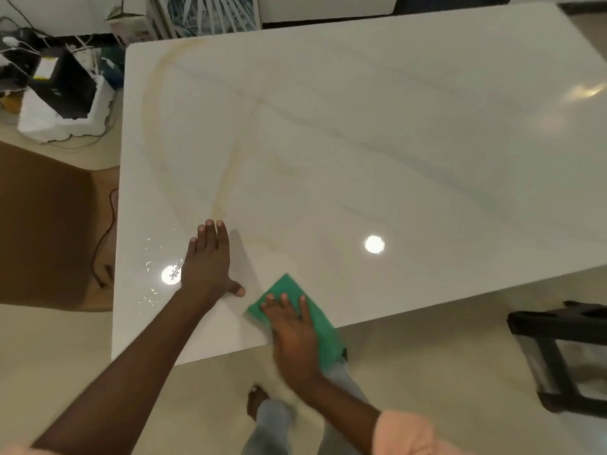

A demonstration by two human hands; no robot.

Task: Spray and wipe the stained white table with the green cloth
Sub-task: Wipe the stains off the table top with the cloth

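At the surface's near edge: wiping under way, stains remaining.
Green cloth (305,310), flat and folded, overhangs the near edge; right hand (294,336) presses it with straight fingers. Left hand (208,261) rests flat, fingers straight, holding nothing. Spray droplets (154,277) glisten near the left edge. Yellowish streaks (226,178) across the white surface (394,126) remain unwiped.

White table (361,126): faint yellowish streaks (157,133), probably spray droplets (154,267) near left edge, green cloth (289,290) at near edge.
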